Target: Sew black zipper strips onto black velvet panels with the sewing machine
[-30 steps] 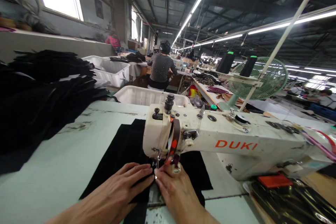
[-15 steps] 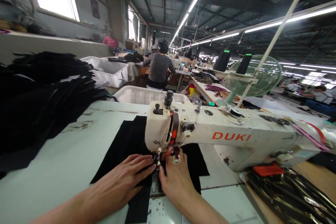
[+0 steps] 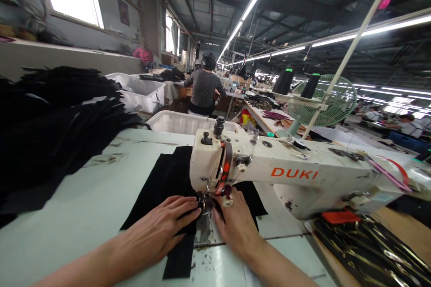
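Dark cloth pieces (image 3: pixel 160 184) lie under the head of a white sewing machine (image 3: pixel 235 161) marked DUKI. My left hand (image 3: pixel 164 224) rests flat on the cloth just left of the presser foot (image 3: pixel 204 204), fingers outstretched toward it. A narrow black strip (image 3: pixel 180 255) extends from under that hand toward me. To the right of the foot, my right hand (image 3: pixel 235 219) lies on the cloth with its thumb apart from the fingers. The machine head and a small dark red knob partly hide its fingertips. The needle point cannot be made out.
A tall heap of black cut pieces (image 3: pixel 60 134) covers the table's left side. White bins (image 3: pixel 188 121) stand beyond the machine. Black zipper pieces (image 3: pixel 363 246) lie at right below a red object (image 3: pixel 340 216). Thread cones (image 3: pixel 283 81) and a green fan (image 3: pixel 323 101) stand behind; a co-worker (image 3: pixel 205 85) sits ahead.
My right hand has shifted slightly right, away from the presser foot, baring more of the metal plate. The strip's near end has slid a little forward. My left hand stays beside the foot.
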Tool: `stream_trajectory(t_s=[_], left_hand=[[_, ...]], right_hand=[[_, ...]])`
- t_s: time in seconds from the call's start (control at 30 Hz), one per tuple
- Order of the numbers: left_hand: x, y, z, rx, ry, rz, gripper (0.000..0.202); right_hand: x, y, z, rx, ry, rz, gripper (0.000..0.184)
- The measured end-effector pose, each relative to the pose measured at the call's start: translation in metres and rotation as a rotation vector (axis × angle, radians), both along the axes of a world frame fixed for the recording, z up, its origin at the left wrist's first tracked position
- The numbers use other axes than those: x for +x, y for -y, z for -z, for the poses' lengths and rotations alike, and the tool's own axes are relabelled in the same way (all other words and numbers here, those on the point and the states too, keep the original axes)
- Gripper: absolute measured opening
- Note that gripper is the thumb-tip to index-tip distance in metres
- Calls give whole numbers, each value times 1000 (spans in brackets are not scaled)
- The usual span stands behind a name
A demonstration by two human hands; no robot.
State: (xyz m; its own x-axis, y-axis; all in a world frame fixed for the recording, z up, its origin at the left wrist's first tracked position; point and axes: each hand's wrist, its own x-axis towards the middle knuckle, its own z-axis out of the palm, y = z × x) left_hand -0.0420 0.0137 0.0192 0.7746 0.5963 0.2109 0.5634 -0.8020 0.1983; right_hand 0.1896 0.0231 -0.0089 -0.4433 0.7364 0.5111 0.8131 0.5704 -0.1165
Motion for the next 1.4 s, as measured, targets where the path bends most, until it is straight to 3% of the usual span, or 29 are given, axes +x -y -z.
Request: stream_trajectory(t_s=[0.13, 0.3, 0.47, 0.63, 0.8, 1.07, 1.23, 1.4], left_hand=[[1, 3, -1, 15, 33, -33, 60], [-1, 4, 7, 21, 116, -27, 63], [-5, 0, 12, -164, 282, -164, 37], [-5, -5, 11, -303, 315, -215, 35], [-9, -3, 16, -219, 266, -142, 39], [-8, -3, 14, -6, 73, 21, 79], [-3, -4, 6, 54, 0, 45, 75], [-1, -8, 0, 67, -39, 24, 68]], right_hand=[[0, 10, 2, 91, -47, -171, 26], [-9, -2, 13, 102, -19, -154, 11], [-9, -4, 14, 100, -14, -175, 9], [-10, -5, 17, 86, -33, -165, 6], [-12, -6, 20, 63, -50, -130, 7], [-8, -5, 15, 38, -86, -123, 4], [-2, -2, 13, 80, -87, -205, 14], [-3, -5, 15, 131, -132, -189, 19]])
